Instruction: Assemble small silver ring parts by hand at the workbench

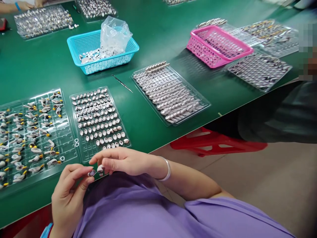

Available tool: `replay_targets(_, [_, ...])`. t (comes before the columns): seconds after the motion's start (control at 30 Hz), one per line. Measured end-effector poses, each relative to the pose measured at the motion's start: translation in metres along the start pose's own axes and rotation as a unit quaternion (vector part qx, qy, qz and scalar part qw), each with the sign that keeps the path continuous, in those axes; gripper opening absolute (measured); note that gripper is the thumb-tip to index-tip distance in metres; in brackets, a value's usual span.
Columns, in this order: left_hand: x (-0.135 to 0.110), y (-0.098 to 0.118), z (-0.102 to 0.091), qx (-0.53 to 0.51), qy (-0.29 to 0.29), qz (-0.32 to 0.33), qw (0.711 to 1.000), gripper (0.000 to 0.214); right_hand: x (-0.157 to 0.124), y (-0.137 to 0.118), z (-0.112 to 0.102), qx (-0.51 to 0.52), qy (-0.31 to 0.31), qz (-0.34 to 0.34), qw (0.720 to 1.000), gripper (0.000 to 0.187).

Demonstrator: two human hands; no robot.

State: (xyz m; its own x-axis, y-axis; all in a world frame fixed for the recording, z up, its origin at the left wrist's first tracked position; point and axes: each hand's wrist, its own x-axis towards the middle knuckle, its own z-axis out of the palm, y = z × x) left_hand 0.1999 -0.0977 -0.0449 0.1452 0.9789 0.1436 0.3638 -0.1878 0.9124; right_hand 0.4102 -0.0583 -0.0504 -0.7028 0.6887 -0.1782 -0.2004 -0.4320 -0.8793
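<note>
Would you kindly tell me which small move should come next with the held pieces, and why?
Probably ease the small part held by the left hand toward the white piece held by the right hand, since both are pinched firmly enough to steer and already lie close together.

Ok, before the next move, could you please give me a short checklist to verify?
1. Left hand holds the small round part: ok.
2. Right hand holds the white earbud shell: ok.
3. Wire between these two pieces: cannot tell, too small.
4. Tweezers in hand: not ok, they lie on the green table.
5. Oval shells in rows in the clear tray: ok.
</note>
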Motion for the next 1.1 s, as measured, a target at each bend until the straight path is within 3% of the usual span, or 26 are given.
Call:
replay_targets(0.1, [0.004,0.001,-0.004,0.024,-0.028,0.013,0.999,0.020,-0.001,0.003,-0.003,0.018,-0.015,0.017,1.000,0.045])
replay_targets(0.2, [0.006,0.002,-0.004,0.021,-0.020,0.011,1.000,0.020,0.003,0.013,0.001,0.089,-0.011,0.026,0.996,0.046])
replay_targets(0.27, [0.007,0.003,-0.003,0.001,0.009,-0.029,1.000,0.025,0.006,0.022,0.005,0.163,-0.002,0.017,0.986,0.046])
replay_targets(0.33, [0.008,0.004,-0.001,-0.053,0.026,-0.108,0.992,0.030,0.010,0.029,0.009,0.228,0.007,-0.004,0.974,0.046])
replay_targets(0.4, [0.009,0.005,0.000,-0.147,0.012,-0.210,0.967,0.031,0.012,0.034,0.013,0.264,0.016,-0.021,0.964,0.045])
replay_targets(0.47, [0.010,0.006,0.001,-0.245,-0.020,-0.300,0.922,0.034,0.013,0.036,0.016,0.274,0.028,-0.030,0.961,0.044])
replay_targets(0.57, [0.011,0.010,0.004,-0.314,-0.041,-0.369,0.874,0.031,0.012,0.037,0.018,0.265,0.046,-0.036,0.963,0.043])
replay_targets(0.67, [0.011,0.013,0.007,-0.324,-0.022,-0.369,0.871,0.027,0.011,0.036,0.018,0.256,0.060,-0.047,0.964,0.042])
replay_targets(0.9, [0.011,0.013,0.011,-0.303,0.055,-0.316,0.897,0.026,0.011,0.041,0.020,0.231,0.087,-0.064,0.967,0.039])
replay_targets(1.1, [0.006,0.013,0.011,-0.307,0.013,-0.308,0.900,0.017,0.010,0.042,0.023,0.225,0.098,-0.073,0.967,0.036])
